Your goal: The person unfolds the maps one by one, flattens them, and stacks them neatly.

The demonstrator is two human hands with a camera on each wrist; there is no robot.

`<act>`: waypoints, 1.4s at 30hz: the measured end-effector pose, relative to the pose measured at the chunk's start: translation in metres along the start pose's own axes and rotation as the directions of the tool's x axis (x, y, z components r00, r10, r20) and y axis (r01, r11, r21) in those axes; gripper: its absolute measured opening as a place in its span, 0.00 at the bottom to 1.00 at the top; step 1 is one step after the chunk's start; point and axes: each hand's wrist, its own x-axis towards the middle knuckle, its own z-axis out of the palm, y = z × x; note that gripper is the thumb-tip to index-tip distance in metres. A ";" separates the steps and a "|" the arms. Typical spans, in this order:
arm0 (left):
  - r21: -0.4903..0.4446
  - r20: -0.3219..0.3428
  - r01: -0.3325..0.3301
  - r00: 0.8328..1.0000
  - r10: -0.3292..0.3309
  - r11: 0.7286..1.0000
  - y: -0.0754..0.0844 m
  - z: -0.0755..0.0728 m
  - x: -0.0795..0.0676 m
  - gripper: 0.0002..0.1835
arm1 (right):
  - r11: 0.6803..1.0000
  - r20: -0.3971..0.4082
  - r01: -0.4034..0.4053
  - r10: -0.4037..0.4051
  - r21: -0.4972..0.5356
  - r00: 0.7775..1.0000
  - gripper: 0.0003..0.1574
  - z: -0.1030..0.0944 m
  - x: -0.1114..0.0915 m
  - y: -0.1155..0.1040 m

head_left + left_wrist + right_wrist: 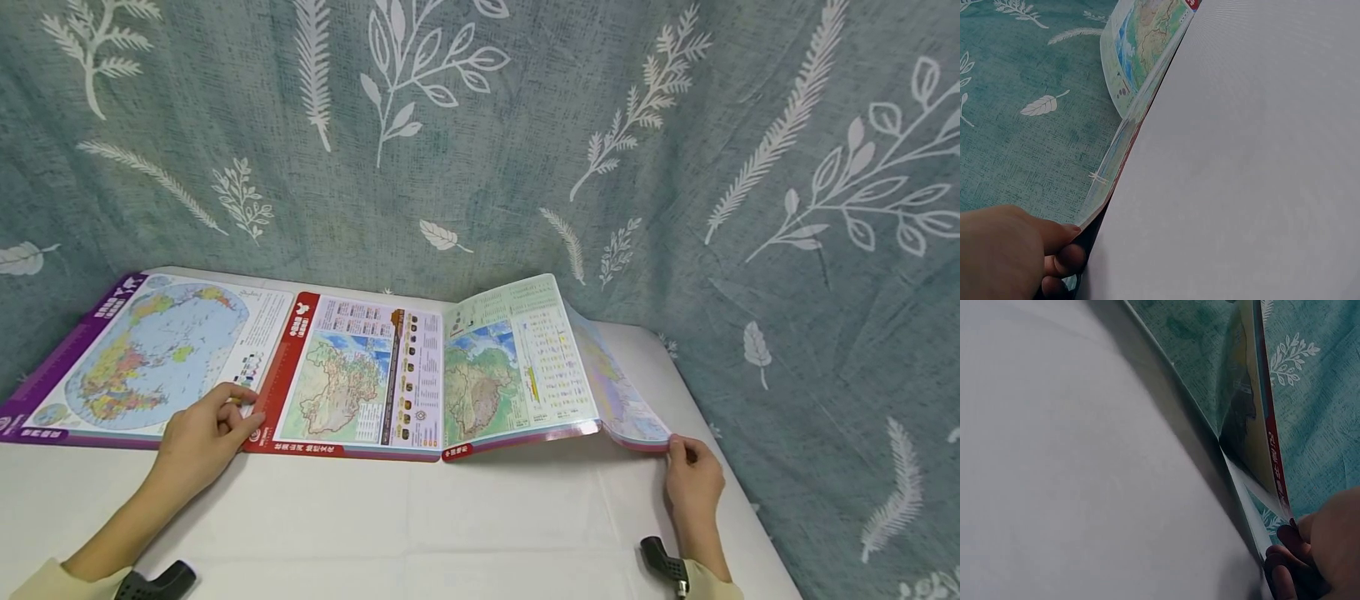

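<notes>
A folding map (341,383) with a red left border lies across the table, its middle panels showing green relief maps. My left hand (197,439) pinches it at the lower left corner; in the left wrist view the thumb (1060,234) lies on top with fingers curled beneath. On the right, the raised panel (540,358) tilts up from a fold, and a further panel (630,400) slopes down behind it. My right hand (696,483) pinches the lower corner of that last panel. In the right wrist view, the right fingers (1282,565) curl at the map's edge.
A purple-bordered world map (161,358) lies flat at the left, partly under my left hand. White cloth covers the table (480,525). A teal curtain (480,192) with white leaf prints hangs behind and at the right. Black devices (660,560) are worn on both wrists.
</notes>
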 end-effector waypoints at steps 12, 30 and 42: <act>-0.005 -0.003 -0.003 1.000 0.003 1.000 0.000 0.000 0.000 0.15 | 0.995 -0.025 -0.091 0.092 0.043 0.995 0.31 -0.010 0.004 0.006; -0.005 -0.019 -0.045 0.999 0.045 0.999 0.000 -0.001 0.000 0.15 | 0.982 -0.078 -0.169 0.175 0.087 0.981 0.29 -0.016 0.013 0.014; 0.005 -0.016 -0.031 0.999 0.031 1.000 0.000 0.001 0.000 0.16 | 0.981 -0.106 -0.172 0.181 0.092 0.978 0.24 -0.022 0.011 0.011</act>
